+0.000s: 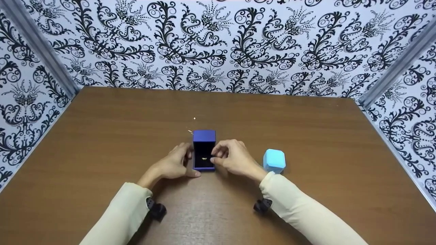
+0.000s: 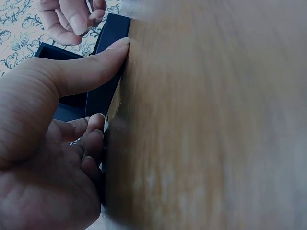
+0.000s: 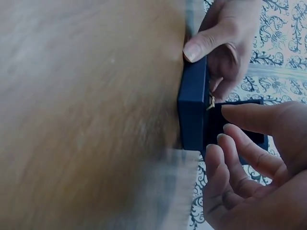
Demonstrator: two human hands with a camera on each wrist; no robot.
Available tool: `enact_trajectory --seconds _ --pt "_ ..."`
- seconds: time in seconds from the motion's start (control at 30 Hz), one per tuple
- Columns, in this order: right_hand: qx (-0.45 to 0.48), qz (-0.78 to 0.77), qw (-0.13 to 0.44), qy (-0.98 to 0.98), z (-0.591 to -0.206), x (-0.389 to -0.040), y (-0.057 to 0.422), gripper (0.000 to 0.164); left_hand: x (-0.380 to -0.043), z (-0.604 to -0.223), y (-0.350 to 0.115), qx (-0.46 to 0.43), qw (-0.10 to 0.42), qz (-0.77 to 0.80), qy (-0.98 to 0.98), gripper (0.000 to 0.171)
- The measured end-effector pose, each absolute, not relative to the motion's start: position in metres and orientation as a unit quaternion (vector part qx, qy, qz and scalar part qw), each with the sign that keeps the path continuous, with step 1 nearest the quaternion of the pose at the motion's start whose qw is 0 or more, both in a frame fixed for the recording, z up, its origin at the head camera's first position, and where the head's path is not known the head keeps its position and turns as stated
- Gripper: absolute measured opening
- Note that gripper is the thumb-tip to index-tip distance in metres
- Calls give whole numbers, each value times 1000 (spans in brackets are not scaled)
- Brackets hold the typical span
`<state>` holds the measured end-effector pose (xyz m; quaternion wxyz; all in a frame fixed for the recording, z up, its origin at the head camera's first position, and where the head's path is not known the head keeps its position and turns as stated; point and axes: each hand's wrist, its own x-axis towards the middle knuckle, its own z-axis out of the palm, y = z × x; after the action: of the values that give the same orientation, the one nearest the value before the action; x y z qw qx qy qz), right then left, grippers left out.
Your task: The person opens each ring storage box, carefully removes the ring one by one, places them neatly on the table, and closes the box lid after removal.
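Note:
A blue ring box (image 1: 204, 136) stands on the wooden table with its lid raised and its dark inside facing me. In its slot sits a small gold-coloured ring (image 1: 204, 159), also visible in the right wrist view as a ring (image 3: 211, 101) sticking out of the base. My left hand (image 1: 175, 163) holds the box from the left, thumb on the front of the base and fingers along the side. At the box's right side is my right hand (image 1: 235, 158), fingers bent and thumb tip close to the ring. A small gap separates that thumb (image 3: 249, 119) from the ring.
A light-blue small box (image 1: 274, 160) with rounded corners stands to the right, just beyond my right wrist. Behind the blue ring box lies a thin shiny chain-like piece (image 1: 190, 131). Patterned walls (image 1: 218, 44) enclose the wooden table (image 1: 102, 122) at the back and sides.

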<state>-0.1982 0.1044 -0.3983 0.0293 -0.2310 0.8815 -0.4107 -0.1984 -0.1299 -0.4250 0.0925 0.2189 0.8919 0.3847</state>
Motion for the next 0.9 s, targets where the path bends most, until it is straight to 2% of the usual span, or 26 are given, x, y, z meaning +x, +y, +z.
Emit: enact_trajectory --seconds 0.9 --pt "-233 -399 23 886 -407 -198 91 6 -198 -426 -130 212 103 385 892 54"
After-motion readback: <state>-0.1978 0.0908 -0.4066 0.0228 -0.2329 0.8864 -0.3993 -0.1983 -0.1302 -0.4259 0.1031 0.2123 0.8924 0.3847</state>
